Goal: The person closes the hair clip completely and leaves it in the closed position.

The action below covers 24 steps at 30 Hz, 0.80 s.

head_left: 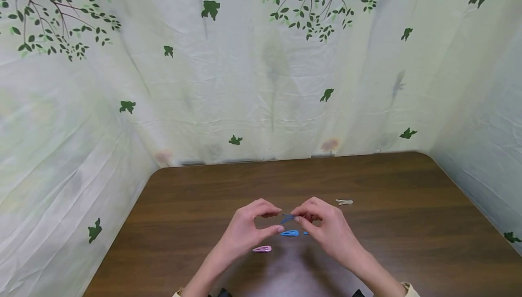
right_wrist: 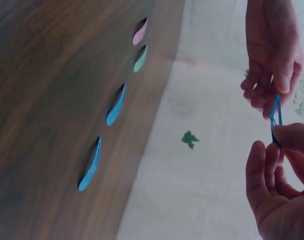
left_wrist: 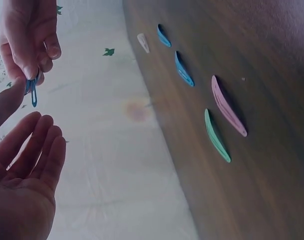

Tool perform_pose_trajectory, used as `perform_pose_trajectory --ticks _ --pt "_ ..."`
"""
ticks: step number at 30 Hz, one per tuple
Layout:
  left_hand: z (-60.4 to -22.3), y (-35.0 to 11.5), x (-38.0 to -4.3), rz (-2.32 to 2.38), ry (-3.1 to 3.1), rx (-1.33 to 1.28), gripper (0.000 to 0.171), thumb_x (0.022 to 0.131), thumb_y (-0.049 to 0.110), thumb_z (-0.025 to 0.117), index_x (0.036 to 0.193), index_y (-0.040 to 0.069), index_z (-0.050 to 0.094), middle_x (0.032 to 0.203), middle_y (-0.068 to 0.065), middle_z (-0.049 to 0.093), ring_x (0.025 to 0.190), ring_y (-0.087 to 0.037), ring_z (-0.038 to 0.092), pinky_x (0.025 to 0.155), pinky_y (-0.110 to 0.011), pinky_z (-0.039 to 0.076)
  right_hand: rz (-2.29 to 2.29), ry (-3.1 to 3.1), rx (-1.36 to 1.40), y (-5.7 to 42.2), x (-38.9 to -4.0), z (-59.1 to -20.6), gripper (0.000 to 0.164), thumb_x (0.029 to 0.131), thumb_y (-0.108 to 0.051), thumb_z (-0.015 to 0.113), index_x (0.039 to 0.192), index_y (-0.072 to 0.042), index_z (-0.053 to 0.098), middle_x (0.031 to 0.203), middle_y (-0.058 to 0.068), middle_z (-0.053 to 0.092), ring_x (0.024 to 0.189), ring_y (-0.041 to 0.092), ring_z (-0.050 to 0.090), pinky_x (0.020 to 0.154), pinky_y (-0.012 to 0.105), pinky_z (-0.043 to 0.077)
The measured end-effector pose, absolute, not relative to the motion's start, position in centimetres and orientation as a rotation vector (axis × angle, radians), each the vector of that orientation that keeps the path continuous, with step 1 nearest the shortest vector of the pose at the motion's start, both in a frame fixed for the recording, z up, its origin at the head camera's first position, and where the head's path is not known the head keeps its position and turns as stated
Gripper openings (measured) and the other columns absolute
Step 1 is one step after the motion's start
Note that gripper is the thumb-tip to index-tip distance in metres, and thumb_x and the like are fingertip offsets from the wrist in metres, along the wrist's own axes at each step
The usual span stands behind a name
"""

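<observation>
A blue snap hair clip (right_wrist: 279, 110), its two arms sprung apart, is pinched between the thumb and fingertips of my right hand (head_left: 326, 224). My left hand (head_left: 248, 225) faces it from the other side, thumb and fingers spread apart around the clip's free end. In the left wrist view the left thumb (left_wrist: 7, 102) comes close to the clip. Below the hands, a blue hair clip (head_left: 290, 233) lies on the table, and a second blue clip (head_left: 306, 232) is partly covered by the right hand. A pink clip (head_left: 262, 248) lies under the left wrist.
A green clip (left_wrist: 217, 136) lies beside the pink one, hidden in the head view. Farther back on the brown wooden table (head_left: 195, 193) lies a whitish clip (head_left: 344, 202). Pale leaf-printed cloth (head_left: 265, 84) hangs behind and along both sides.
</observation>
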<state>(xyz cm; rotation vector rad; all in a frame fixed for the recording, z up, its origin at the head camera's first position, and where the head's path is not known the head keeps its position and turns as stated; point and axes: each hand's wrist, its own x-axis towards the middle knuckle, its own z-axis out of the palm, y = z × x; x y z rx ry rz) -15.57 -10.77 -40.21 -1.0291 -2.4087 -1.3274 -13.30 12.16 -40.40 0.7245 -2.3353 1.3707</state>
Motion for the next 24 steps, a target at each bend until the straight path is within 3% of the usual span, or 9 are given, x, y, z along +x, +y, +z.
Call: perform_pose_trajectory --ticks 5,8,16,24 --pt "-40.2 -10.5 -15.3 -1.382 -2.393 -1.044 0.025 0.082 0.023 0.081 0.105 0.015 0.074 0.1 0.01 0.067 0.093 -0.01 0.063 0.083 -0.03 0.053 1.41 -2.331 0.725 12.0 -13.0 -40.6 0.026 0.085 -0.001 0.076 0.096 -0.024 0.074 0.092 -0.014 0.064 0.073 0.005 0.062 0.062 0.025 0.052" --pt "-40.1 -10.3 -15.1 -1.411 -2.373 -1.033 0.022 0.081 0.016 0.082 0.102 0.016 0.075 0.097 0.007 0.069 0.091 -0.012 0.065 0.081 -0.031 0.053 1.43 -2.317 0.728 11.9 -12.8 -40.7 0.025 0.086 -0.002 0.075 0.096 -0.025 0.074 0.093 -0.012 0.064 0.074 0.005 0.063 0.063 0.025 0.052" --pt "-39.4 -9.4 -14.6 -1.455 -2.305 -0.916 0.013 0.078 -0.004 0.079 0.088 0.005 0.076 0.083 -0.003 0.071 0.077 -0.017 0.065 0.068 -0.027 0.053 1.477 -2.256 0.701 11.6 -12.7 -40.7 0.024 0.085 -0.003 0.076 0.098 -0.023 0.074 0.093 -0.012 0.066 0.074 0.007 0.064 0.065 0.027 0.053" --pt "-39.6 -9.1 -14.6 -1.486 -2.342 -0.804 0.015 0.083 0.008 0.079 0.085 0.023 0.077 0.081 0.015 0.069 0.073 -0.008 0.062 0.065 -0.025 0.049 1.673 -2.167 0.647 11.4 -12.0 -39.2 0.017 0.084 0.004 0.074 0.095 -0.009 0.074 0.088 0.0 0.069 0.072 0.016 0.065 0.065 0.03 0.055"
